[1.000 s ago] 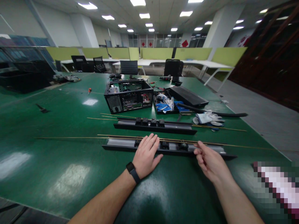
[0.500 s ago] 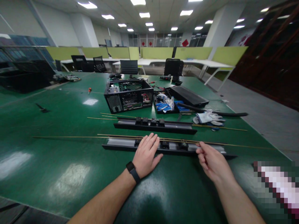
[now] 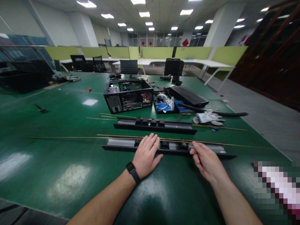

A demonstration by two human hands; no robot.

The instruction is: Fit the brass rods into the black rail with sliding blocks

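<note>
My left hand [image 3: 146,154], with a black watch on its wrist, lies flat and open on the near black rail [image 3: 122,144], fingers together over its middle blocks. My right hand [image 3: 206,162] is closed in a pinch at the rail's right part, fingertips on a thin brass rod [image 3: 70,137] that runs along the rail and far out to the left. A second rod lies beside it. Farther back lies another black rail [image 3: 173,126] with several black blocks on it and thin rods at both ends.
On the green table [image 3: 58,175] stand an open black computer case [image 3: 128,95], a black tray with blue-white gloves [image 3: 165,103], a flat black panel [image 3: 188,96], a black hose [image 3: 222,113] and white gloves [image 3: 208,117]. Desks, chairs and green partitions stand behind.
My right hand has slid left along the near rail, and the brass rod's left end now reaches farther left. My left hand has stayed put.
</note>
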